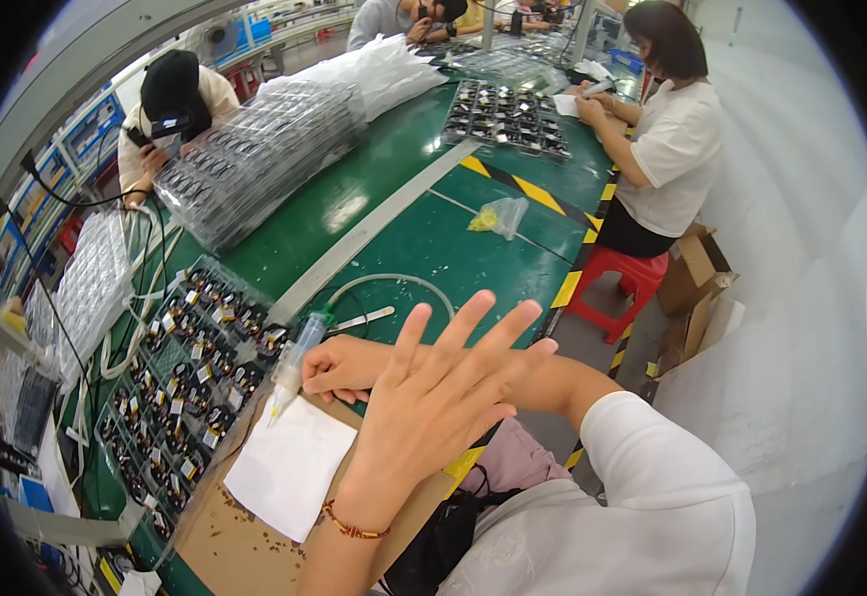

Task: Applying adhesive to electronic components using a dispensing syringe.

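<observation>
Clear plastic syringe dispenser point(290, 366) is resting gripped in the right hand point(342, 368) above white paper sheet point(289, 467), left hand point(433, 397) splaying wide; dispensing likely needs a steadier tip.

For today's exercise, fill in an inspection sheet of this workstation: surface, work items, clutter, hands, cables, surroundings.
Surface: green bench with a pale stripe and hazard tape; brown board at the near edge.
Job's things: syringe dispenser, white paper sheet, tray of small parts.
Clutter: small bag with yellow contents; crumbs on the board.
Hands: left hand raised, fingers spread, empty; right hand closed on the syringe dispenser.
Cables: pale hose; black leads at left.
Surroundings: seated co-workers, red stool, cardboard boxes.
</observation>
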Demonstrator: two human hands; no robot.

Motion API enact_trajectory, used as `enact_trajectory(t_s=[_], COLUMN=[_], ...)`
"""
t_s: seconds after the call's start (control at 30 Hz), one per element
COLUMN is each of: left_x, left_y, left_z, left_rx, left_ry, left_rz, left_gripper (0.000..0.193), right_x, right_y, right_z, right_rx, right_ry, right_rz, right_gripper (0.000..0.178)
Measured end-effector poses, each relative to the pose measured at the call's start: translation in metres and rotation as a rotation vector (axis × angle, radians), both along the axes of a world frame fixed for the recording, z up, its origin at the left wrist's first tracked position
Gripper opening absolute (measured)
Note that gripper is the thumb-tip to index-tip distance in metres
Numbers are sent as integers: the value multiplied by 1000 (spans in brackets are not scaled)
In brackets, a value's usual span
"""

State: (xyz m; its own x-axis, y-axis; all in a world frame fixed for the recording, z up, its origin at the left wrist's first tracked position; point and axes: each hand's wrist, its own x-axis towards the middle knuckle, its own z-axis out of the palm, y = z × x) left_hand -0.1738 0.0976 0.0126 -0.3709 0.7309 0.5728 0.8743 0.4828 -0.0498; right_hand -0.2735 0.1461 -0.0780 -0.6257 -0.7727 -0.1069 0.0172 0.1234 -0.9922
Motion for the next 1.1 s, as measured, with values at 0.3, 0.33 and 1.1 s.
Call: enact_trajectory(t_s=[0.3, 0.33, 1.1], left_x=[-3, -4, 24], left_y=[-1, -2, 49], left_z=[-4, -5, -92], left_rx=[-40, -38, 13], left_ry=[-148, -160, -317], left_rz=[17, 2, -83], left_gripper=[59, 64, 82], right_x=[-3, -3, -7], right_y=[-2, -5, -4], right_z=[-4, -4, -15], right_rx=[10, 3, -39], right_ry=[20, 22, 119], right_rz=[-14, -11, 32], right_gripper=[19, 19, 19])
